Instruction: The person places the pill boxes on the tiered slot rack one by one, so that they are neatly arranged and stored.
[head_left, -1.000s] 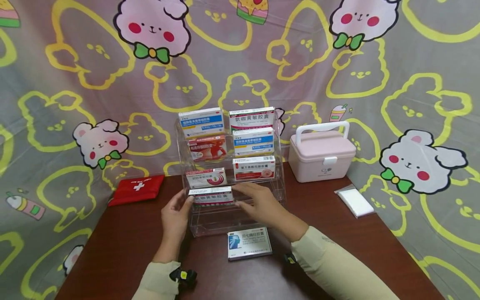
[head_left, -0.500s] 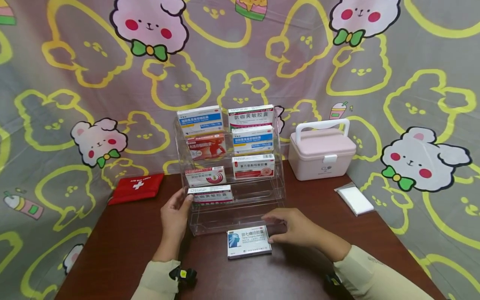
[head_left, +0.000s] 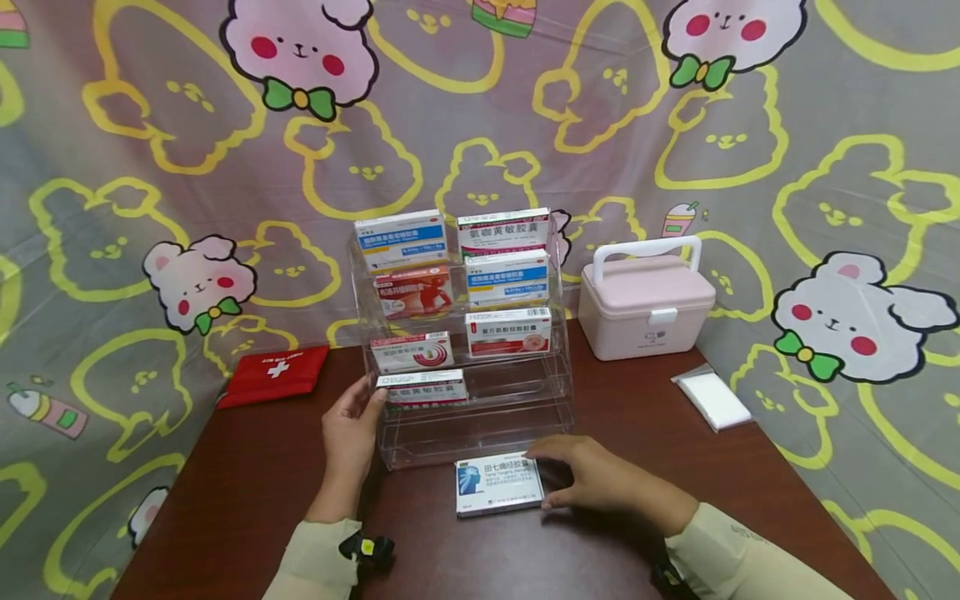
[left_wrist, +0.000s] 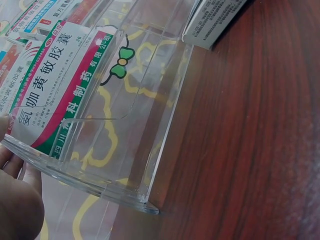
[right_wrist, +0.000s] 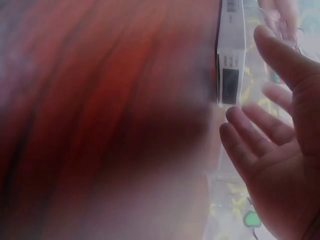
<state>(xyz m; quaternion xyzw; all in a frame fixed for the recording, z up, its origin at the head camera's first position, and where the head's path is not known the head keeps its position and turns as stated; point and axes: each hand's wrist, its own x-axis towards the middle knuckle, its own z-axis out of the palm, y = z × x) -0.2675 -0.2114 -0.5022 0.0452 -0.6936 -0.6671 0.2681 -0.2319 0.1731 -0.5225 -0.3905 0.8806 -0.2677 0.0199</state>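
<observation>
A clear tiered display rack stands on the table, with medicine boxes on its steps. My left hand holds the rack's left side, thumb at the front by a white capsule box on a lower step; the left wrist view shows fingers at the side panel. In front of the rack lies a flat white medicine box with a blue head picture. My right hand is at that box's right end, thumb and fingers spread around the corner. In the right wrist view the fingers are parted beside the box's end.
Several other medicine boxes fill the upper steps. A red first aid pouch lies at left. To the right stand a pink lidded case and a white packet in clear wrap. A patterned curtain closes the back.
My right hand has left the capsule box on the rack and come down and right to the flat box in front. My left hand stays at the rack's side.
</observation>
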